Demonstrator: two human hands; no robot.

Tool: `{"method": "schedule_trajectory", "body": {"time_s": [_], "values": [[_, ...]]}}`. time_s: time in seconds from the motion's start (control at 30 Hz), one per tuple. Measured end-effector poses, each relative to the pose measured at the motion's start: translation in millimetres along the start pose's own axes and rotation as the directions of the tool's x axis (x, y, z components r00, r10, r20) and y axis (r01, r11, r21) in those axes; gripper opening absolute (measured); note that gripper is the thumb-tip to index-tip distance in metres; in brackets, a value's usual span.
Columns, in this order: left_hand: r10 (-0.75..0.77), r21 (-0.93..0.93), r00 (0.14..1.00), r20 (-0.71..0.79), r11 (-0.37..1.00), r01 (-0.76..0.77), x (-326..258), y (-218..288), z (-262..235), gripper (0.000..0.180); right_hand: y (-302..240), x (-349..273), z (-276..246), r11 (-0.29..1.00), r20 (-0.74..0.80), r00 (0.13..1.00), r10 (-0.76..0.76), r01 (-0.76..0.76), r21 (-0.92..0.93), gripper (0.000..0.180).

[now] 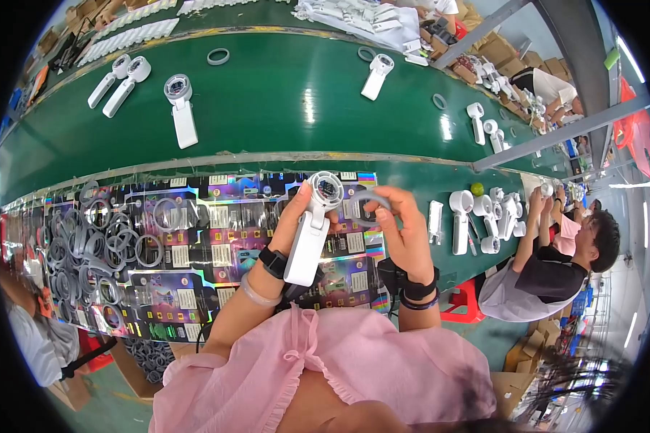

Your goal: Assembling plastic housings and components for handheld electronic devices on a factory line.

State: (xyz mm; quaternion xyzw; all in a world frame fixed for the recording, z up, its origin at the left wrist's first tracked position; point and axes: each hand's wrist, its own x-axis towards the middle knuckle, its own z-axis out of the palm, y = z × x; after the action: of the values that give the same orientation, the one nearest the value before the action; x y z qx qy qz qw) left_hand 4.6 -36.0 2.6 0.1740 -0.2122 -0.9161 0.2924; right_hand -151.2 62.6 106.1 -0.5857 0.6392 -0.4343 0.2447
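i see my left hand (296, 216) closed around a white handheld device (309, 242) with a round head and a long flat handle, thumb and fingers wrapped on the upper part of the handle, just under the head. the device is held upright over the work surface, its round face turned up toward me. my right hand (403, 234) sits just right of the device's head, fingers curled, pinching a grey ring (367, 202) between thumb and fingertips; the ring is right beside the round head, and i cannot tell whether the two touch.

below the device lies a spread of glossy printed cards (231, 245) with rainbow edges, covering the bench. well to the left of the device, on those cards, is a heap of grey rings (97, 245). beyond the device, farther from me, runs the green conveyor belt (289, 108), carrying more white devices of the same kind (182, 112) and a few loose rings (218, 56). to the right of the device, a cluster of white devices (477, 216) lies on the bench, and past them another person in a dark top (556, 267) sits with hands raised over the bench edge. cardboard boxes (527, 346) stand on the floor beside that person.
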Motion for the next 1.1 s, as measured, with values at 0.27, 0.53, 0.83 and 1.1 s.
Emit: {"method": "schedule_trajectory", "body": {"time_s": [0.27,0.53,0.83,1.1], "values": [[0.052,0.028,0.997,0.065,0.998,-0.054,3,-4,4,0.056,6,-3,-1,0.983,-0.066,0.984,-0.162,0.155,-0.099,0.022],[0.006,-0.028,0.998,0.068,1.0,-0.005,7,-10,-10,0.052,39,0,11,-0.057,0.135,0.991,0.0,-0.134,0.989,0.021],[0.003,0.038,1.0,0.019,0.999,-0.003,3,-5,-2,0.054,45,-2,25,-0.332,0.149,0.984,-0.099,-0.174,0.927,0.023],[0.037,0.032,0.999,0.01,0.999,-0.038,5,-6,0,0.05,42,-4,31,-0.412,0.173,0.984,-0.037,-0.173,0.895,0.024]]}}
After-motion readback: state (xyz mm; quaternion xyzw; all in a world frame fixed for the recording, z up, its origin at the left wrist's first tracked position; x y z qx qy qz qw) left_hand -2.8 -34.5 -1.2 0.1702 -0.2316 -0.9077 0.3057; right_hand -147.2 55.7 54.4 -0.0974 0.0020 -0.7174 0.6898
